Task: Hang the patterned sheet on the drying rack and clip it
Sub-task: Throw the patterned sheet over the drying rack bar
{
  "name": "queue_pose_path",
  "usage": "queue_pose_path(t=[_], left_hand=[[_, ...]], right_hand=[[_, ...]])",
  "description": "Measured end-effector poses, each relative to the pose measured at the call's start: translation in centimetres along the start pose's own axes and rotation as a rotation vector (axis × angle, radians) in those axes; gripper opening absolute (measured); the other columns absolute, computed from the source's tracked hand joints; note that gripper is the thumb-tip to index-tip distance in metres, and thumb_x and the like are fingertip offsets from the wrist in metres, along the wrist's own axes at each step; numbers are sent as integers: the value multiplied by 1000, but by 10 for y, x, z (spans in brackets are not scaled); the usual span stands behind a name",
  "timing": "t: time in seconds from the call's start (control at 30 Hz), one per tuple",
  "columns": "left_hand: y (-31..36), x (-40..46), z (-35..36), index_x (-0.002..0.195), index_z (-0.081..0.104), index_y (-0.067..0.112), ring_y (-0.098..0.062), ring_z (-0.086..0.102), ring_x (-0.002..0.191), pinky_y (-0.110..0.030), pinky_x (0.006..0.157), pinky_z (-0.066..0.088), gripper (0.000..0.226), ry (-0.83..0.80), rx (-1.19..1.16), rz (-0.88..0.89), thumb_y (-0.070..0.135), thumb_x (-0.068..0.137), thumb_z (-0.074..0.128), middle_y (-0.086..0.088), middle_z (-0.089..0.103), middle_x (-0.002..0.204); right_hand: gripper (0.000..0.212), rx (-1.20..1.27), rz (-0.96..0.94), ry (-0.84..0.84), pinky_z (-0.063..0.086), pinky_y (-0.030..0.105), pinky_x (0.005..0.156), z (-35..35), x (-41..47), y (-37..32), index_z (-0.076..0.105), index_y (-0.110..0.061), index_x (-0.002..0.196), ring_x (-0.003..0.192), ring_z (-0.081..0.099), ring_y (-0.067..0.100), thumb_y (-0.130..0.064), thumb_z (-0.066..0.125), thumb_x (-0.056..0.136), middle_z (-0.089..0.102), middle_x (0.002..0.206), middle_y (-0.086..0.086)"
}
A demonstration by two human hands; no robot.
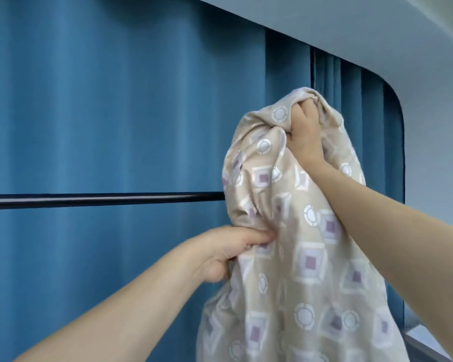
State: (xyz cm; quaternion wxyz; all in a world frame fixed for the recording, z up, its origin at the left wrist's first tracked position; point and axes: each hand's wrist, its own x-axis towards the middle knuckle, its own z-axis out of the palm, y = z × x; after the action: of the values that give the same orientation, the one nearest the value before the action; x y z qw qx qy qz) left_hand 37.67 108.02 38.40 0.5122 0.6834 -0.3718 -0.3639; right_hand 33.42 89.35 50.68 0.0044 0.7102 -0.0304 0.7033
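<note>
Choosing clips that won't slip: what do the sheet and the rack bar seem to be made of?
Patterned sheet: soft woven cloth, probably cotton or a blend, with a slight sheen; it bunches in loose folds. Rack bar: dark, smooth, glossy, likely painted metal, judging by the highlight along it.

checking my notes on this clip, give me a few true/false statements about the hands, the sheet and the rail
1. The right hand grips the patterned sheet above the rail. True.
2. The left hand hangs idle. False: it grips the sheet below the rail.
3. The sheet is spread flat along the rail. False: it is bunched and held up.
4. A blue curtain hangs behind the rail. True.
5. Clips hold the sheet. False: none are visible.
</note>
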Motion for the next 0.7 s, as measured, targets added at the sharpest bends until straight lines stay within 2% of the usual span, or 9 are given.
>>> queue_pose_path(t=[0.07,0.17,0.27,0.33,0.43,0.5,0.57,0.63,0.7], left_hand=[[16,7,13,104,71,5,-28,71,89,-42,88,56,19,140,-151,115,14,88,70,-14,74,103],[74,9,6,104,65,-2,-28,69,74,-43,73,59,19,420,-213,347,0,86,63,-20,71,93],[154,-2,-19,115,62,3,-32,67,97,-40,82,54,28,718,-80,626,12,89,54,-14,68,103],[196,1,-43,125,54,5,-36,53,119,-40,97,42,38,1129,372,736,21,92,43,-17,59,127],[215,11,-70,119,47,8,-37,44,112,-45,94,32,42,1578,1317,695,34,87,40,-21,49,122],[211,24,-77,128,46,10,-34,37,118,-47,102,27,57,1460,1476,327,50,88,37,-19,41,128],[195,28,-70,127,52,17,-32,45,116,-44,100,33,57,1018,1228,-17,57,87,40,-14,49,126],[175,37,-50,106,62,24,-24,58,87,-31,76,44,45,498,920,-150,61,85,47,-3,61,98],[150,54,-32,115,65,29,-19,63,93,-30,78,48,69,247,868,-234,82,71,54,4,66,106]], right_hand=[[21,9,32,6,35,25,90,3,8,7,58,1,97,102,43,25,-11,58,80,45,108,12],[18,-12,115,139,38,30,93,-4,37,31,56,2,94,98,39,21,-7,52,79,40,104,7],[23,-47,182,210,31,19,92,-13,70,61,57,3,99,101,39,22,-9,50,80,47,111,19],[26,-58,160,210,30,18,94,-14,91,77,56,3,101,106,42,26,-5,45,78,48,116,20],[28,-121,127,171,30,20,97,0,114,96,56,3,103,110,44,31,0,44,78,49,117,19],[29,-131,154,10,34,30,100,23,111,108,56,2,106,111,46,33,-3,46,79,52,116,20],[15,-68,181,-253,42,36,92,49,83,115,59,-13,93,103,52,28,-16,55,79,59,105,12],[11,-24,168,-579,42,33,78,65,43,115,50,-21,74,90,54,20,-28,57,78,58,87,-4],[12,-9,190,-1014,44,32,77,70,6,113,53,-23,78,85,55,17,-35,54,82,57,84,-9]])
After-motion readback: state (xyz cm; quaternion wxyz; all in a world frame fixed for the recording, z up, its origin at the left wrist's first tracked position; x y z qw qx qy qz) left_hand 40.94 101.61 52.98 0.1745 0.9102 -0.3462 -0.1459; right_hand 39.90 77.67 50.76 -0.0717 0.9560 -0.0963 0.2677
